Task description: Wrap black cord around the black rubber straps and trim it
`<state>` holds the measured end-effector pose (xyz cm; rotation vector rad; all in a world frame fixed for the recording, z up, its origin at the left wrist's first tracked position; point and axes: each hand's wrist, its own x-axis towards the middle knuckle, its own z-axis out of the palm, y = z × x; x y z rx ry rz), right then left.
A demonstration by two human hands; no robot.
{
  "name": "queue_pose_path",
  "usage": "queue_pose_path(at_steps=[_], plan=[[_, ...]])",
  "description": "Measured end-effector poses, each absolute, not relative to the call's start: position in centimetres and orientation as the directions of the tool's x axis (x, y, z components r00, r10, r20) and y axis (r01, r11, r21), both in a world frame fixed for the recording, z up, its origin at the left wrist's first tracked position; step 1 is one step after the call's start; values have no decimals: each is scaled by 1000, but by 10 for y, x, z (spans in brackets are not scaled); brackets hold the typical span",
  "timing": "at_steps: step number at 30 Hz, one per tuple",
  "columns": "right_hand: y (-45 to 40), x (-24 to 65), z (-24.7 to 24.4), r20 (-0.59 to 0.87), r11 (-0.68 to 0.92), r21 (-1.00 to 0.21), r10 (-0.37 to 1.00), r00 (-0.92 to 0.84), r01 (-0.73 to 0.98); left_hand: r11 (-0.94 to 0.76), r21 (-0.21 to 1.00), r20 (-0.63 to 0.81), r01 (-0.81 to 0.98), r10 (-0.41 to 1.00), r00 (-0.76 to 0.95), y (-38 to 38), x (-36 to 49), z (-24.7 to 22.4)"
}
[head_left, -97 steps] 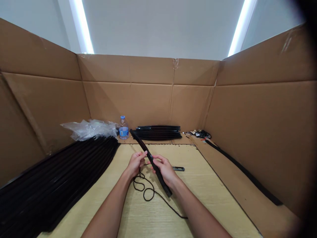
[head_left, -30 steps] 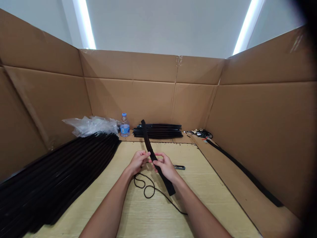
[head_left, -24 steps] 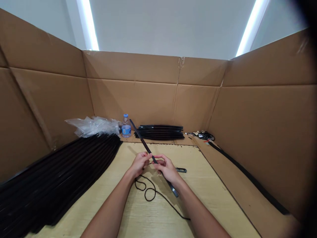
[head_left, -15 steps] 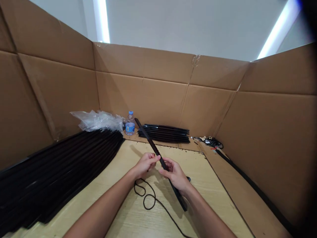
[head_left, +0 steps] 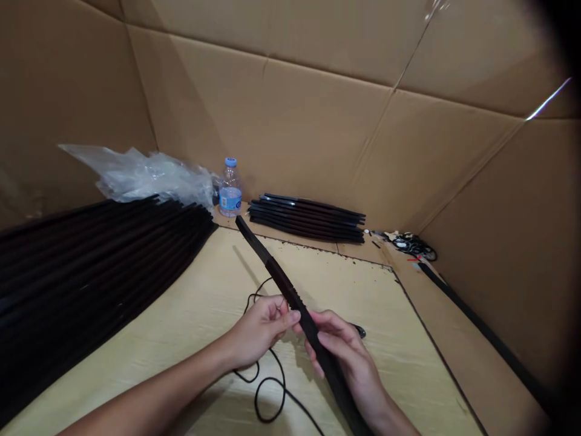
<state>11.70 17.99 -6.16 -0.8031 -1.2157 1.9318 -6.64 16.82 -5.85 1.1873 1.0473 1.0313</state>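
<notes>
Lower centre of frame: black rubber strip [head_left: 290, 297], slanting up toward upper left, gripped in curled fingers of right hand [head_left: 345, 357]. Left hand [head_left: 259, 330] nearly closed, fingertips against strip's edge. Black cord [head_left: 267, 399] looped on tabletop [head_left: 181, 309] beneath both hands. Long stack of strips [head_left: 100, 260] at left.

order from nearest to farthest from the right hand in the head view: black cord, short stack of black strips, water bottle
From the right hand:
1. black cord, on the table to its left
2. short stack of black strips, at the back
3. water bottle, back left
</notes>
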Motion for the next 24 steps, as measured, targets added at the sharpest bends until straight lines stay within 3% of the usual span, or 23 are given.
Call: queue_pose_path(at_steps=[4,11,14,20,24], plan=[[180,120,-63,-120,-262,-946,828,-548,-190,114,992,-101,-50,972,210,168,-68,-57],[176,116,-74,-112,-345,-900,772,-626,-265,183,975,-134,-123,933,333,169,-74,-61],[173,112,-74,-173,-388,-902,725,-666,-188,180,977,-138,-112,941,310,168,-74,-59],[168,112,-67,-280,-483,-872,629,-725,-83,164,986,-151,-7,923,353,164,-75,-49],[169,114,-64,-290,-563,-810,627,-723,-163,114,976,-170,187,932,319,165,-77,-47]])
